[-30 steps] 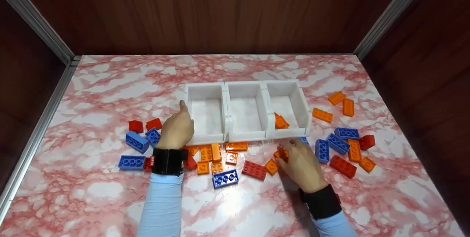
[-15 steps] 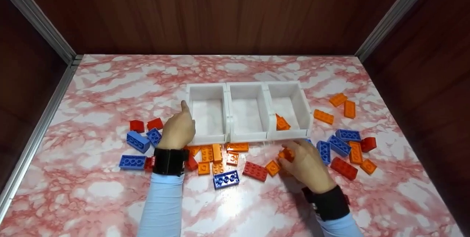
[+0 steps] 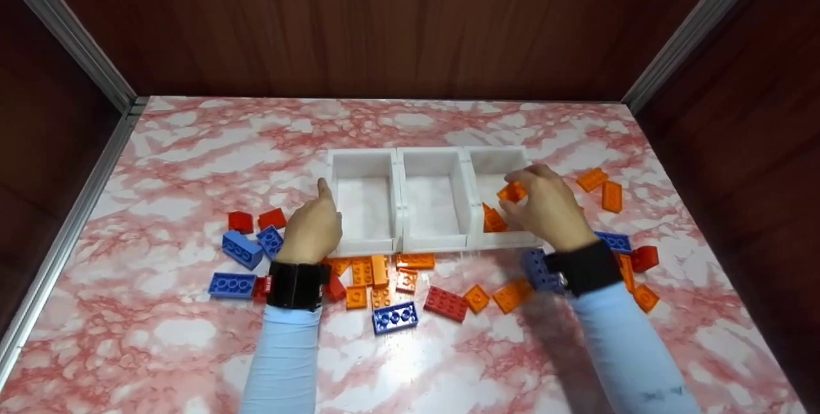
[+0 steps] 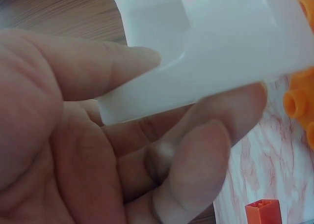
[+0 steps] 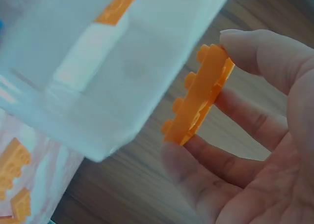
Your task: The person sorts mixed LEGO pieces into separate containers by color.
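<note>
My left hand [image 3: 311,228] grips the left wall of a white three-compartment tray [image 3: 430,245]. In the left wrist view its thumb [image 4: 113,67] presses one side of the white wall, with the other fingers curled behind. My right hand [image 3: 552,206] pinches an orange toy brick [image 3: 512,191] above the tray's right compartment. In the right wrist view, thumb and fingertips hold this studded brick [image 5: 196,96] by its two ends, beside the white wall. Other orange bricks [image 3: 492,220] lie inside the right compartment, near its front. The left and middle compartments hold nothing.
Blue [image 3: 232,285] and red bricks [image 3: 240,222] lie left of the tray. Several orange bricks [image 3: 362,271], a blue brick [image 3: 394,318] and a red brick [image 3: 446,303] are in front. More orange bricks [image 3: 612,197] and a red one [image 3: 644,257] lie to the right.
My right hand has lifted the orange brick from the table in front of the tray and carried it up and forward over the right compartment. The left hand keeps its hold.
</note>
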`<state>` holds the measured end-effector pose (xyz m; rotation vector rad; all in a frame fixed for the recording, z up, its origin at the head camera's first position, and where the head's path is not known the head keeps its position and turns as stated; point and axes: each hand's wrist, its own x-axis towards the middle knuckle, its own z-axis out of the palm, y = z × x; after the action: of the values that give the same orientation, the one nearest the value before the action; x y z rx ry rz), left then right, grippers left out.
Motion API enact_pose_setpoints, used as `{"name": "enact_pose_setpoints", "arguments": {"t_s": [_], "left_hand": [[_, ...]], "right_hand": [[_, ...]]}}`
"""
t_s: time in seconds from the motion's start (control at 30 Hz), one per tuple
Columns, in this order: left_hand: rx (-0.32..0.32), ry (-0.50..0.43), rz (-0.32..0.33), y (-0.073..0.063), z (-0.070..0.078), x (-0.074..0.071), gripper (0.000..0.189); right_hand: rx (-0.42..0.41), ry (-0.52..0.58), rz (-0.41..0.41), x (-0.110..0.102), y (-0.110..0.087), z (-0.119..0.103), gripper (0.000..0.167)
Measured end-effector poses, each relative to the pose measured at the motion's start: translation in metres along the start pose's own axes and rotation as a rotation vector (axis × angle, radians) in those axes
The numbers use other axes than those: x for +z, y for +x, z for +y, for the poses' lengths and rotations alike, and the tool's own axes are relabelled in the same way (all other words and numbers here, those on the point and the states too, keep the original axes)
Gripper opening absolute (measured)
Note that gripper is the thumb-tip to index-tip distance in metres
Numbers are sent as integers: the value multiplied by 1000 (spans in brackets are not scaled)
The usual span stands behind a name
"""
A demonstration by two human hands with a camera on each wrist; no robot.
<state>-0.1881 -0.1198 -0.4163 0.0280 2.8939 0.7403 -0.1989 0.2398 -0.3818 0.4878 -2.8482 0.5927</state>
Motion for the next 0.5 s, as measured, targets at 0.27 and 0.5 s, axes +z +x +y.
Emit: {"name": "enact_pose_setpoints", "arguments": {"t_s": [0.27, 0.5], "left_hand": [[24, 4, 16, 0, 1, 1, 74], [37, 13, 44, 0, -1, 1, 73]], "right_hand": [[20, -43, -168, 24, 46, 12, 40], [134, -41, -269, 39, 63, 14, 37]]}}
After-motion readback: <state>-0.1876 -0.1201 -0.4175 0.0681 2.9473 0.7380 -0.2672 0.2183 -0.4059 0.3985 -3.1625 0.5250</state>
